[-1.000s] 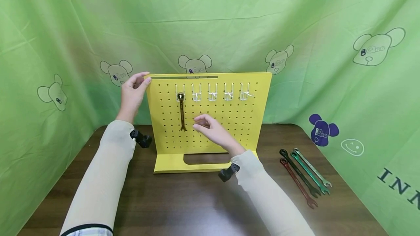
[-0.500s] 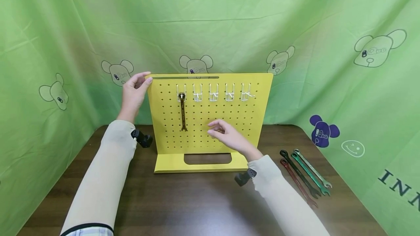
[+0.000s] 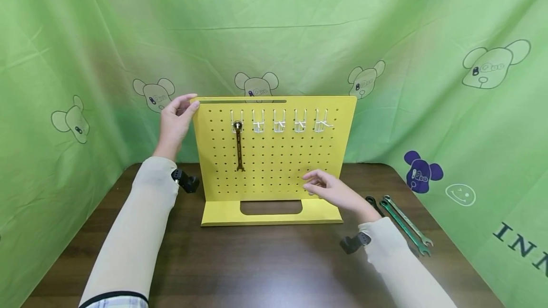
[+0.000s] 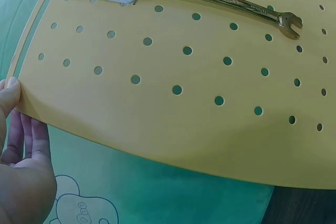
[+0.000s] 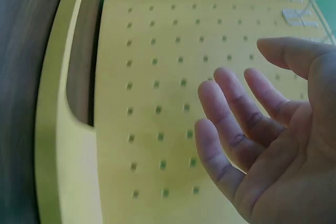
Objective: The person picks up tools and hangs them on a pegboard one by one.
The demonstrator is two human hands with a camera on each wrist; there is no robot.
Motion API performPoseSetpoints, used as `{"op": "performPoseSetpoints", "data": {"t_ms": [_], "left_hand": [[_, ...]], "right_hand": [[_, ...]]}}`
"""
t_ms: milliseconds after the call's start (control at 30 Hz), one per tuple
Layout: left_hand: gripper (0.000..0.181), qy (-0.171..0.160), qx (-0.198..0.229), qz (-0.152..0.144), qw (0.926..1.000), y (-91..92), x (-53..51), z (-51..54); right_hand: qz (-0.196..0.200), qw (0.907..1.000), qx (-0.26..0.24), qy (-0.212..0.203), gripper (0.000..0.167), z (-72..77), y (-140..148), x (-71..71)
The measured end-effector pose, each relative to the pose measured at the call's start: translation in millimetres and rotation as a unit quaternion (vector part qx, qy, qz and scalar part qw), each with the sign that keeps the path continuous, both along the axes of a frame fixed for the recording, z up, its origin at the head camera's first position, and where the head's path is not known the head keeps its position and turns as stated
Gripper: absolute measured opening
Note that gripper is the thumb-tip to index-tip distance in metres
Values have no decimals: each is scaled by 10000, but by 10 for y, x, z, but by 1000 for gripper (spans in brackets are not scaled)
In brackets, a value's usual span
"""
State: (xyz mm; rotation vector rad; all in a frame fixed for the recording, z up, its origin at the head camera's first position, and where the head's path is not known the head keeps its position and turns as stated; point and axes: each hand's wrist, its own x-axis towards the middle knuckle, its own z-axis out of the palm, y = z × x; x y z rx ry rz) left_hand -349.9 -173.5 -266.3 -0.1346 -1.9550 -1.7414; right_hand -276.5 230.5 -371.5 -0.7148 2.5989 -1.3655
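Observation:
The yellow pegboard (image 3: pixel 274 156) stands upright on the table, and my left hand (image 3: pixel 173 125) pinches its upper left corner between thumb and fingers. In the left wrist view that hand (image 4: pixel 23 156) has its thumb on the front face and fingers behind. A dark bronze-toned wrench (image 3: pixel 239 149) hangs by its ring end from the leftmost white hook. Several more white hooks (image 3: pixel 279 121) in the same row carry nothing. My right hand (image 3: pixel 334 191) is in front of the board's lower right part; the right wrist view shows this hand (image 5: pixel 273 135) empty with loosely bent fingers.
At the table's right side lie a green wrench (image 3: pixel 404 226), a silver wrench (image 3: pixel 408 221) and a black wrench (image 3: pixel 373 203), the black one partly behind my right forearm. Green printed cloth (image 3: pixel 274 27) surrounds the brown table (image 3: pixel 257 260).
My right hand has moved right and down, away from the hanging wrench, and its arm now covers the red wrench and part of the black one. My left hand keeps its hold on the corner.

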Motion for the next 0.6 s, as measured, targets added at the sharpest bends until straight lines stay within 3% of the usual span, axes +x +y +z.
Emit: {"op": "performPoseSetpoints", "data": {"t_ms": [133,600], "left_hand": [[31,3,34,-7,10000,5,1,3],[31,-63,43,-36,10000,17,-1,3]], "right_hand": [[-224,9994,249,-13,41,-31,228,84],[-867,9939,173,-659,41,-284,1034,368]]}}
